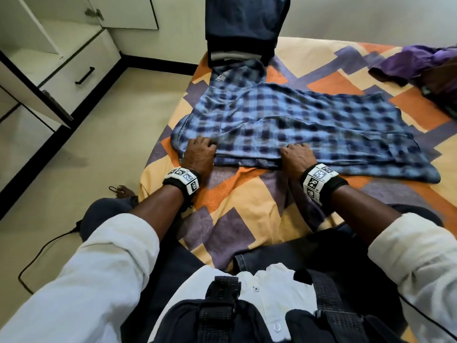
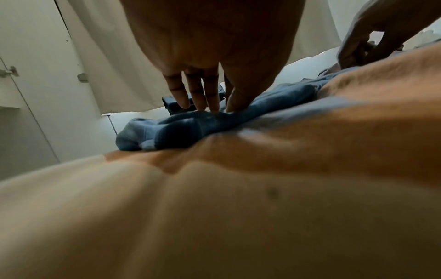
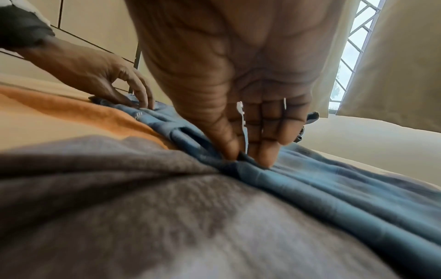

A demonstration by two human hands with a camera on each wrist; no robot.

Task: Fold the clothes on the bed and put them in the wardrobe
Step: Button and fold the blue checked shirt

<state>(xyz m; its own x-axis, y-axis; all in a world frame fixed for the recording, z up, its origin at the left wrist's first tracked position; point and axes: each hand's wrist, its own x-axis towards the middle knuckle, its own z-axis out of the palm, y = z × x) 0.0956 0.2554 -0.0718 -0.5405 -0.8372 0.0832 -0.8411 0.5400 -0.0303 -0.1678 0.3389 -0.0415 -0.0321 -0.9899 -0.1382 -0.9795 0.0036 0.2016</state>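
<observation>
A blue checked shirt (image 1: 291, 122) lies spread across the patterned bed sheet (image 1: 247, 201). My left hand (image 1: 199, 152) pinches the shirt's near edge at its left end, thumb against fingertips on the cloth (image 2: 214, 117). About a forearm's length to the right, my right hand (image 1: 296, 154) pinches the same near edge, thumb and fingers closed on a fold of the blue fabric (image 3: 253, 168). A stack of folded dark clothes (image 1: 244, 30) stands at the far end of the bed, just beyond the shirt's collar.
The wardrobe (image 1: 49, 58) stands open on the left, with white shelves and a drawer. A purple garment (image 1: 418, 63) lies crumpled at the bed's far right. A black cable (image 1: 44, 251) runs over the floor on the left.
</observation>
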